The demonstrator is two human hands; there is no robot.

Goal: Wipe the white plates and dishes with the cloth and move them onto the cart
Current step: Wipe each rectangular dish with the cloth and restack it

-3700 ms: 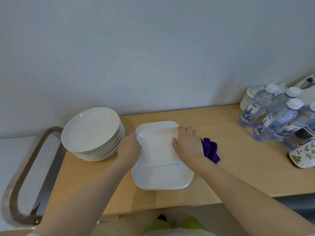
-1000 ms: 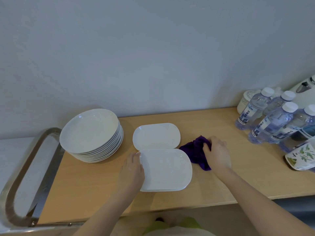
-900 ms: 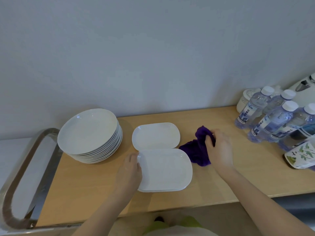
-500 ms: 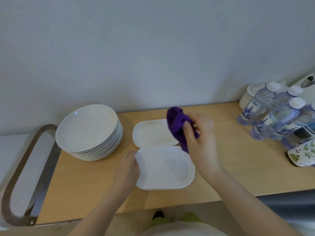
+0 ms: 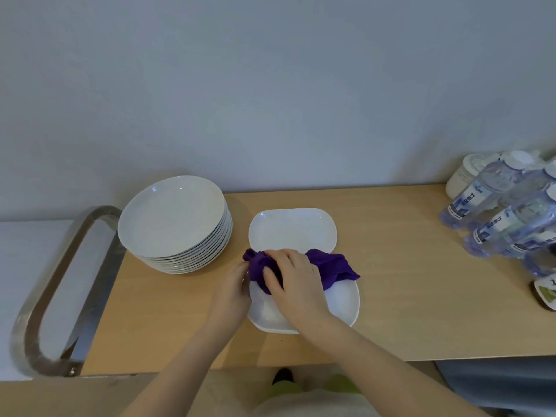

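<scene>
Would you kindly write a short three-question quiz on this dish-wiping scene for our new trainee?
1. True or false: the right hand presses the purple cloth onto the near rectangular dish.
2. What does the left hand touch? A) water bottles B) near dish's left edge C) stack of round plates
3. Fill in: a second rectangular dish lies just ___ the near one.

Key: 1 true; 2 B; 3 behind.

— Hidden under the right hand (image 5: 293, 284) and purple cloth (image 5: 329, 267): far edge of the near rectangular dish (image 5: 343, 305). Dishes beneath it in that pile too thin to count.

— At three o'clock?

— Water bottles (image 5: 508, 215) cut by the frame edge, labels too blurred to read. Leaf-printed item (image 5: 546, 291) cut off too. Left fingertips masked by cloth.
</scene>
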